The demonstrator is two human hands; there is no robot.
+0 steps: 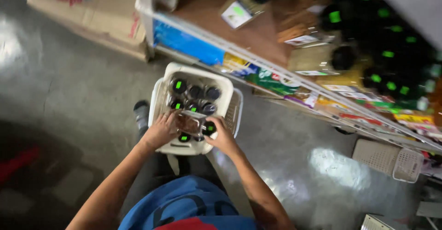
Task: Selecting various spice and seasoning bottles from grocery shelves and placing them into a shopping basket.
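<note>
A white plastic basket [199, 71] stands on the floor in front of me, filled with several dark jars with black lids [195, 92], some with small green stickers. My left hand [159, 131] and my right hand [222, 137] both reach into the near end of the basket. Between them they hold a clear plastic packet with brownish contents [189, 122], lying on top of the jars. My right hand's fingers also touch a black-lidded jar [209, 128] next to the packet.
A shop shelf [258, 36] runs along the right, stocked with packets and dark bottles with green stickers [391, 55]. Flattened cardboard [92, 13] lies at top left. Another white basket [389, 160] sits on the glossy grey floor at right.
</note>
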